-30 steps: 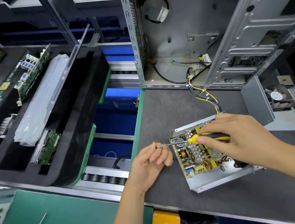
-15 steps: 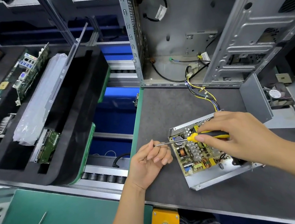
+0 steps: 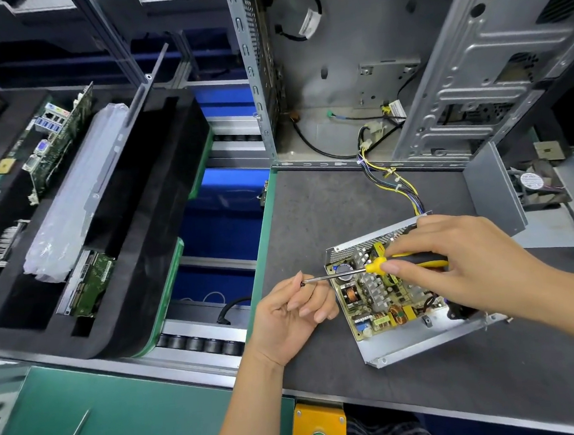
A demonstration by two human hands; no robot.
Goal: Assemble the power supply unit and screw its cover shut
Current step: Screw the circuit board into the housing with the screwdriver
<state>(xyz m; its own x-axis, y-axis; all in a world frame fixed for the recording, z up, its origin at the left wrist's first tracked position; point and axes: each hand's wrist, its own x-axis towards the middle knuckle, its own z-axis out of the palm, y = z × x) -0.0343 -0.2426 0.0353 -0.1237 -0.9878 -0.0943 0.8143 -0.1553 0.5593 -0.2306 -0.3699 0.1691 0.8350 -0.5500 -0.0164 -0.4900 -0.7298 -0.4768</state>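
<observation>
Your right hand (image 3: 461,265) grips the yellow-and-black screwdriver (image 3: 399,263) by its handle, shaft level and pointing left over the open power supply unit (image 3: 388,298). That unit lies on the dark desk (image 3: 313,215), circuit board exposed, its wire bundle (image 3: 396,181) running back to the computer case (image 3: 404,70). Your left hand (image 3: 293,314) sits palm up just left of the unit — its fingers (image 3: 301,285) curled, pinching a small dark screw (image 3: 303,283) at the screwdriver tip.

Both forearms are bare, no sleeves, gloves, rings or watch on the hands.
</observation>
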